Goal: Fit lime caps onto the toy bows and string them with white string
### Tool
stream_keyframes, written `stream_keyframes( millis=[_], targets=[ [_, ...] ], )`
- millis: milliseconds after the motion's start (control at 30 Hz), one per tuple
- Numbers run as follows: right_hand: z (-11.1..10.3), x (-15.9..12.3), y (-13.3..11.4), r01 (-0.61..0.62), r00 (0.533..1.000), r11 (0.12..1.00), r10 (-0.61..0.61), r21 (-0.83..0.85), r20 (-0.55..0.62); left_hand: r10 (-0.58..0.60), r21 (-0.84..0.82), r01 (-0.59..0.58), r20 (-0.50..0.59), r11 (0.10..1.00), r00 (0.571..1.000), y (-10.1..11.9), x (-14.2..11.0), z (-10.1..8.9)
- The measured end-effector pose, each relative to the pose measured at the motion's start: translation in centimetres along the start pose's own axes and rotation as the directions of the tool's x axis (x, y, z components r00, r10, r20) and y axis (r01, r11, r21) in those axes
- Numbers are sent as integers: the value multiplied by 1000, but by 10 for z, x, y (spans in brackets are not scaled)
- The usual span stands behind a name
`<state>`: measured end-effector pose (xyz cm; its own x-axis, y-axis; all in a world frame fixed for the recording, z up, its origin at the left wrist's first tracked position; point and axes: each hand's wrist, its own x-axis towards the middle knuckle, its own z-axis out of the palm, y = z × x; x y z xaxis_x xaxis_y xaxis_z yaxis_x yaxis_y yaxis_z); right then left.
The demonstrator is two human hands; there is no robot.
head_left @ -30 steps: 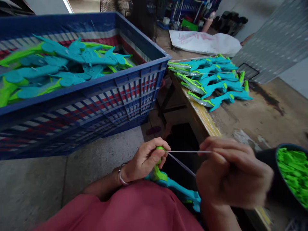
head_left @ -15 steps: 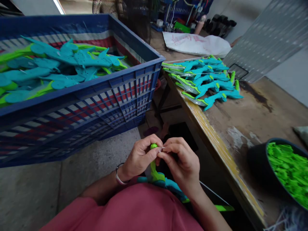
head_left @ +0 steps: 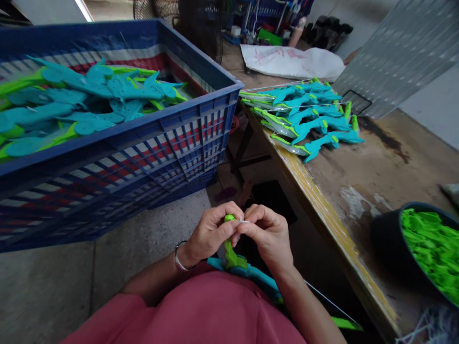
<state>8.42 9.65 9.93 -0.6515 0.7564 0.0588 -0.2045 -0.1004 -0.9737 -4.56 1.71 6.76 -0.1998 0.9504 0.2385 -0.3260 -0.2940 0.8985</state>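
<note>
A teal-and-green plastic piece, which looks like a toy bow [head_left: 238, 266], lies against my body with its green tip pointing up. My left hand [head_left: 211, 233] is closed around that tip, thumb and fingers pressed together. Opposite it, my right hand [head_left: 268, 234] pinches a thin white string [head_left: 245, 221], whose short end shows between the fingertips. The two hands meet, and the fingers hide most of the tip and any knot. Another stretch of white cord runs from below my right forearm down to a green limb end [head_left: 347, 323].
A blue crate [head_left: 201, 112] on the left holds many similar bows [head_left: 118, 88]. More bows [head_left: 319, 124] lie in a row on the wooden table [head_left: 373, 177] at right. A dark bucket [head_left: 387, 234] of green plastic parts stands near loose white strings [head_left: 430, 329].
My right hand has shifted slightly left and its fingers have drawn closer together at the string. More of the string's white end shows now. My left hand stays at the green tip.
</note>
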Motion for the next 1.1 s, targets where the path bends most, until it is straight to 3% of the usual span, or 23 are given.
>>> stream_keyframes(
  millis=[100,167,300,433,567,733,867,967,1100],
  targets=[
    [-3,-5,-1,98,995,983,-96,-157,18,-74,-6,74,-69,997,995,-1,-1,3],
    [-5,-9,-3,178,984,925,-168,-335,60,-123,-24,121,-98,992,988,-2,-1,3],
    [-8,-12,-5,393,914,695,-366,-602,174,-166,-108,157,-77,982,983,-3,0,0],
    [-7,-7,-8,548,827,529,-461,-648,323,-195,-139,189,-29,972,980,-4,2,-2],
    [-5,-4,-13,525,844,516,-420,-677,335,-217,-126,207,-74,970,973,-3,-1,-1],
    [-1,-11,-11,374,919,626,-349,-685,183,-216,-27,215,-198,976,956,-1,-6,4],
    [2,-15,-5,310,936,673,-342,-672,89,-163,49,179,-231,983,959,3,-7,7],
    [4,-16,-5,332,923,652,-373,-682,92,-160,41,172,-210,984,965,7,-7,7],
    [9,-17,-9,395,881,522,-448,-756,151,-192,-13,192,-165,981,967,8,-9,5]
  ],
)
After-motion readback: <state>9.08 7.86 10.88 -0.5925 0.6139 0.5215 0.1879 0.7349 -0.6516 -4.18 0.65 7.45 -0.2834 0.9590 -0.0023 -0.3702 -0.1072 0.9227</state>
